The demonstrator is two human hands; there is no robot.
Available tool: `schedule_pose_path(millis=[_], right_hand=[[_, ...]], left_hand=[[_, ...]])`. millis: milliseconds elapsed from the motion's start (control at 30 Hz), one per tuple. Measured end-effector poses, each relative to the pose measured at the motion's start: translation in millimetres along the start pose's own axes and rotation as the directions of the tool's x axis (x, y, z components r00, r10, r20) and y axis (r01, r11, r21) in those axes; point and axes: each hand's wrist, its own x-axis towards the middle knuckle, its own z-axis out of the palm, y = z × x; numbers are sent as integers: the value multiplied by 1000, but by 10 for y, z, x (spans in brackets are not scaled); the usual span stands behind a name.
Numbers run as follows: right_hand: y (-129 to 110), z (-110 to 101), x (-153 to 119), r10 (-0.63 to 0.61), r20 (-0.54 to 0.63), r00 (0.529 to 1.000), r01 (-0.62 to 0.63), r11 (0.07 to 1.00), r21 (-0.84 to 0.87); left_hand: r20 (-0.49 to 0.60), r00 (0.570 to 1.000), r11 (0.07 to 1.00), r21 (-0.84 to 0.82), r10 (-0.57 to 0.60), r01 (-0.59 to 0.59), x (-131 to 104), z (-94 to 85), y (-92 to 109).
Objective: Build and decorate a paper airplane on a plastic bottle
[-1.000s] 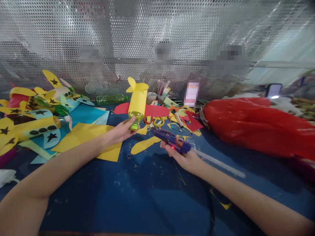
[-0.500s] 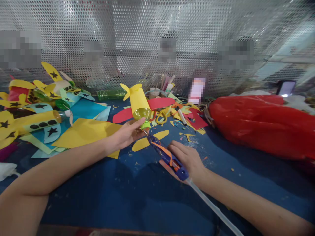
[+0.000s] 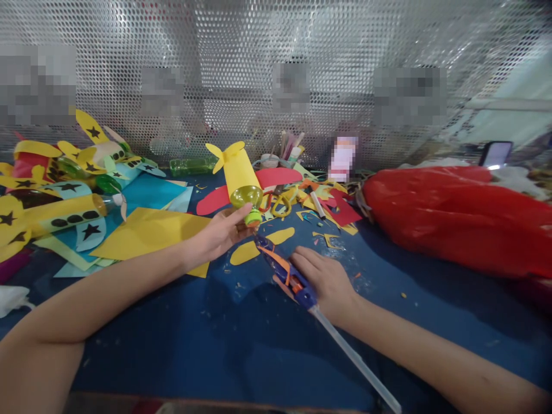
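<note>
Yellow-wrapped bottle plane (image 3: 244, 171) is held above the blue table (image 3: 181, 351), tilted so that its green cap (image 3: 253, 217) points down toward the wearer, with red wings (image 3: 279, 176) spreading from both sides and small yellow fins at the far end. The left hand (image 3: 219, 233) grips it around the neck, thumb along the clear shoulder of the bottle. The right hand (image 3: 330, 282) is closed around a blue glue gun (image 3: 282, 267), a long translucent glue stick (image 3: 357, 362) jutting from its rear. The gun's tip is right by the cap; whether it touches is hard to make out at this angle. Just under the tip lies a yellow paper strip with rounded ends (image 3: 245, 253). Beyond the hands are yellow-handled scissors (image 3: 282, 207), a marker (image 3: 318, 204) and paper scraps. Decorated bottle planes (image 3: 64, 223) crowd the left side beside a yellow sheet (image 3: 149, 233), and a red plastic bag (image 3: 452, 218) fills the right.
</note>
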Motion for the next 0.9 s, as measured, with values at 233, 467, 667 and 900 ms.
schedule_pose_path(millis=[233, 467, 667, 900], right_hand=[[58, -68, 3, 41, -30, 999, -42, 999, -19], [64, -86, 30, -73, 16, 997, 73, 997, 9], [58, -67, 20, -53, 32, 998, 53, 999, -8], [63, -89, 26, -57, -8, 998, 57, 998, -34]], left_hand=[[-6, 1000, 1000, 8, 13, -13, 51, -42, -34], [-34, 999, 1000, 9, -11, 11, 14, 9, -30], [-49, 999, 1000, -8, 22, -22, 19, -1, -19], [-60, 998, 1000, 1, 0, 0, 28, -8, -12]])
